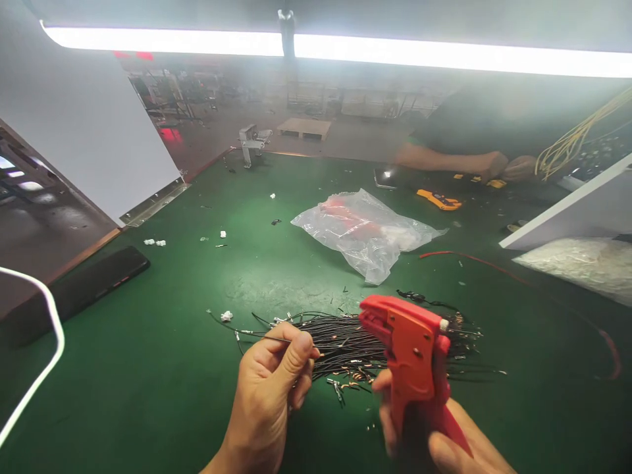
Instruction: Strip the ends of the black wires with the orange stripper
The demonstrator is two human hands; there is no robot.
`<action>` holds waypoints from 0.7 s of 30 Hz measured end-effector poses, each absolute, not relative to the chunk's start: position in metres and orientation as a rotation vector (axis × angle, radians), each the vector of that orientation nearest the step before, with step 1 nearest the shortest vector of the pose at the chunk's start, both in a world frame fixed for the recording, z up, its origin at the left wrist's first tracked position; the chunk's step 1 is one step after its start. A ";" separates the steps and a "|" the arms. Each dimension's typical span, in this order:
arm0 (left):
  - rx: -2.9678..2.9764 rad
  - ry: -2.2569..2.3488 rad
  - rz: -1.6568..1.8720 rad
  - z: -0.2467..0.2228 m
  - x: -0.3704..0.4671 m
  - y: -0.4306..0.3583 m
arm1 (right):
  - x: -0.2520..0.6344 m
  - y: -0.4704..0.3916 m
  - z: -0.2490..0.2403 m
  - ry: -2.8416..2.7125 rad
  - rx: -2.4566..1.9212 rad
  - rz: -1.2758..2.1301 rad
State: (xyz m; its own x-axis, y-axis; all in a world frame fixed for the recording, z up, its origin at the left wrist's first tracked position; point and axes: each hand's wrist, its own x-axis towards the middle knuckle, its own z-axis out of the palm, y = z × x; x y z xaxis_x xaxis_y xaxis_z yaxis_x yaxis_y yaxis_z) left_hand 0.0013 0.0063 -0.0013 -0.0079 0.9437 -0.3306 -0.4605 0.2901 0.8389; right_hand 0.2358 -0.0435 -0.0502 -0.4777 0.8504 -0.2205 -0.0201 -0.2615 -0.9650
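Between the thumb and fingers of my left hand [274,378] is a thin black wire [247,334], pinched shut; its far end sticks out to the left. My right hand [388,418] is wrapped round the handles of a red wire stripper [412,349], whose jaws point left, toward my left hand. Behind both hands lies a bundle of black wires [345,336], partly hidden by the tool. Small scraps of insulation and metal terminals [337,390] are scattered at the bundle's near edge. A white connector [226,316] sits just left of my left hand.
Farther back on the green table [247,263] lies a clear plastic bag [370,230] with something red inside. A yellow tool [439,200], a phone [385,178] and another person's hands [498,166] are at the far right. A long black object [79,289] rests at left.
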 end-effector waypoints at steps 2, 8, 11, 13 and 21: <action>0.654 1.093 1.257 0.000 0.002 0.004 | 0.237 -0.037 -0.041 -1.412 -1.250 1.562; 0.841 1.308 1.377 0.001 0.007 -0.006 | 0.277 -0.021 -0.015 -1.976 -1.546 0.911; 1.042 1.391 1.365 -0.002 0.006 -0.007 | 0.294 -0.022 -0.018 -2.334 -1.441 0.551; 1.215 1.396 1.357 -0.006 0.004 -0.007 | 0.292 -0.026 -0.023 -2.449 -1.326 0.377; 2.122 1.133 1.287 -0.028 0.002 -0.007 | 0.240 -0.034 -0.041 -2.587 -1.233 -0.094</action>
State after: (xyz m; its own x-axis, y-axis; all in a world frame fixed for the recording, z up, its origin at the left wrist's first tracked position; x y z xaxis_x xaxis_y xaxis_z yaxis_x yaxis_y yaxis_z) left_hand 0.0022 -0.0073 -0.0277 0.2434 0.8081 0.5364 0.4292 -0.5857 0.6876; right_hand 0.2400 -0.0336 -0.0408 -0.5998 0.7524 0.2722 0.7702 0.6351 -0.0587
